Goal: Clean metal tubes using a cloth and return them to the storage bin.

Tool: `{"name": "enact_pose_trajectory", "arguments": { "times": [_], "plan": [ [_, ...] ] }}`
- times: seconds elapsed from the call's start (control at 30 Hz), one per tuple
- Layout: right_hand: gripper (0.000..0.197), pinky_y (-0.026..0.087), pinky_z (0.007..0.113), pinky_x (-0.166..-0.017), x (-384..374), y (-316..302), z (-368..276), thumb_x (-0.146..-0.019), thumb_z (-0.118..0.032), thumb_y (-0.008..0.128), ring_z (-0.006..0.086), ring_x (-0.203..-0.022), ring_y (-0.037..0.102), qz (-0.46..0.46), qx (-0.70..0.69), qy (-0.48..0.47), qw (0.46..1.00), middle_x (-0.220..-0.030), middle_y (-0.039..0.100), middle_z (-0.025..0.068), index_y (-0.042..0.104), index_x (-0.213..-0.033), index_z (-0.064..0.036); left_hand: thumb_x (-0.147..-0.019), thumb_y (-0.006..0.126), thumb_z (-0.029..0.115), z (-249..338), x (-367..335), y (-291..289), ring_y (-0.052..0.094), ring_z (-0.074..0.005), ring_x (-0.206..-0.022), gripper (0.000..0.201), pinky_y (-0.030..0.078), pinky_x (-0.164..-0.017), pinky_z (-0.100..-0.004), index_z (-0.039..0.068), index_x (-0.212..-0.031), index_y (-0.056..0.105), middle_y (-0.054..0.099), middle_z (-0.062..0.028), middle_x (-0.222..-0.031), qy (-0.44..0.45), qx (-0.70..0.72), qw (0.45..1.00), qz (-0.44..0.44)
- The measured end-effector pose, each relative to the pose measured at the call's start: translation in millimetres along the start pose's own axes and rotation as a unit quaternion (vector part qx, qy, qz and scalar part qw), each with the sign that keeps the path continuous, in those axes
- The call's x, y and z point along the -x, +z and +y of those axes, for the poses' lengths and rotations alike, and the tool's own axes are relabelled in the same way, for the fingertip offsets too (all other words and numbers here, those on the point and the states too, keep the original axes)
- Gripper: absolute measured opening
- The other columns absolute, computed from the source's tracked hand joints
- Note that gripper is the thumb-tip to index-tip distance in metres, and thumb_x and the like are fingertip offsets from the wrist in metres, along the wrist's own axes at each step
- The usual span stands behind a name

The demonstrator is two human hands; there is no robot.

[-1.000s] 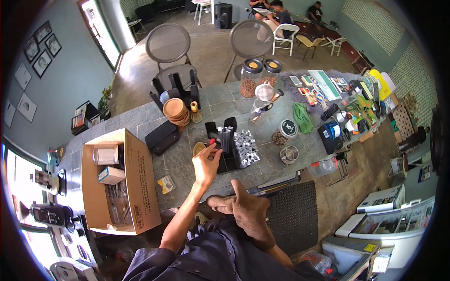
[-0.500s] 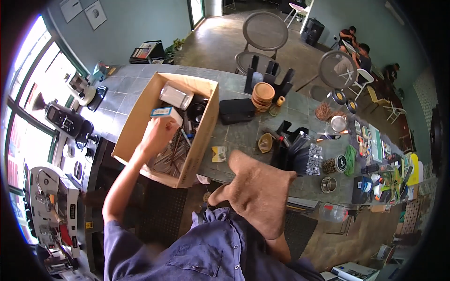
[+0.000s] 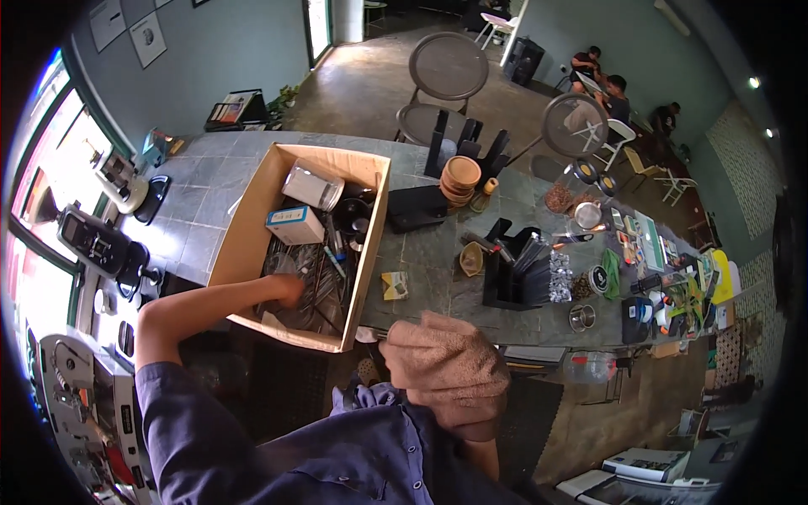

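So the tall brown cardboard box (image 3: 369, 252) sits on the grey stone-tile counter (image 3: 421, 286), and the bare left hand (image 3: 289, 291) is inside its near end, forearm across the box's left wall. Fingertips are lost among thin sticks and crinkly clear plastic wrap (image 3: 296, 316), so can't tell if they're apart, together or gripping something. The right hand is completely buried under a fuzzy brown cloth (image 3: 450, 370) right of the box's near end; no idea what those fingers are doing. Toward the box's far end, a white-and-blue carton (image 3: 296, 225) and a clear jar lying on its side (image 3: 313, 184) take up space, plus some shadowy round black thing (image 3: 352, 215) I can't make out. Right of the box there's a small yellow-and-white packet (image 3: 394, 285) and, farther back, a long black case (image 3: 417, 208). Half a second ago the left hand was on that carton; now it's off it and nearer the box's near wall.
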State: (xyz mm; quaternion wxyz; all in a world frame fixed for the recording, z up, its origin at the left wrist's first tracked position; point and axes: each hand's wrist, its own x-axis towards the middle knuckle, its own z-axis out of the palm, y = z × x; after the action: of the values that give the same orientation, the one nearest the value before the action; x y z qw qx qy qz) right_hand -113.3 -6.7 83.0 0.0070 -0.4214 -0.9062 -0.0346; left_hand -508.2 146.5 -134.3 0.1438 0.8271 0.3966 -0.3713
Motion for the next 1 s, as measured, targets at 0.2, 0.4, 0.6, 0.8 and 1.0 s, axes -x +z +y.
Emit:
{"name": "enact_pose_trajectory", "arguments": {
  "times": [0.2, 0.4, 0.6, 0.8, 1.0],
  "plan": [
    [0.006, 0.056, 0.032, -0.071, 18, -5, -5, -0.089, -0.006, 0.063, 0.0152, -0.085, 0.059, 0.0, -0.048, 0.104, 0.993, -0.095, 0.053, 0.0004, 0.062, -0.086, -0.0113, -0.079, 0.083, 0.026, -23, 68, -68, 0.078, -0.0255, -0.076, 0.02, 0.061, -0.068, -0.0412, 0.005, -0.08, 0.081, 0.079, -0.0105, -0.081, -0.126, 0.067, 0.99, -0.02],
    [0.006, 0.056, 0.034, -0.067, 0, -13, -24, -0.091, -0.014, 0.065, 0.0195, -0.079, 0.061, 0.058, -0.064, 0.161, 0.983, -0.092, 0.054, 0.004, 0.06, -0.089, -0.0109, -0.082, 0.083, 0.029, -33, 148, -87, 0.077, -0.0193, -0.071, 0.023, 0.06, -0.069, -0.0395, 0.007, -0.077, 0.081, 0.078, -0.0072, -0.075, -0.168, 0.278, 0.944, -0.065],
    [0.015, 0.056, 0.037, -0.061, -16, -18, -34, -0.093, -0.023, 0.067, 0.0247, -0.072, 0.064, 0.114, -0.084, 0.24, 0.96, -0.089, 0.056, 0.0083, 0.058, -0.094, -0.0105, -0.085, 0.085, 0.016, 92, 242, -158, 0.069, -0.0103, -0.063, 0.016, 0.053, -0.058, -0.0278, 0.0, -0.086, 0.081, 0.073, -0.0053, -0.065, -0.112, 0.469, 0.793, 0.372],
    [0.025, 0.057, 0.04, -0.056, -28, -26, -56, -0.095, -0.031, 0.069, 0.0299, -0.065, 0.067, 0.167, -0.095, 0.324, 0.926, -0.085, 0.057, 0.0126, 0.056, -0.099, -0.01, -0.089, 0.086, 0.014, 217, 199, -149, 0.067, -0.0125, -0.062, 0.019, 0.054, -0.057, -0.0289, -0.002, -0.096, 0.08, 0.075, -0.0124, -0.079, 0.031, 0.569, 0.676, 0.468],
    [0.03, 0.057, 0.043, -0.052, -26, -74, -66, -0.097, -0.035, 0.069, 0.0332, -0.061, 0.068, 0.174, -0.116, 0.385, 0.899, -0.082, 0.058, 0.0151, 0.054, -0.102, -0.0096, -0.086, 0.08, 0.005, 239, 171, -145, 0.071, -0.0171, -0.067, 0.015, 0.056, -0.063, -0.0305, -0.002, -0.099, 0.079, 0.076, -0.0131, -0.085, 0.067, 0.568, 0.671, 0.472]
  ]
}}
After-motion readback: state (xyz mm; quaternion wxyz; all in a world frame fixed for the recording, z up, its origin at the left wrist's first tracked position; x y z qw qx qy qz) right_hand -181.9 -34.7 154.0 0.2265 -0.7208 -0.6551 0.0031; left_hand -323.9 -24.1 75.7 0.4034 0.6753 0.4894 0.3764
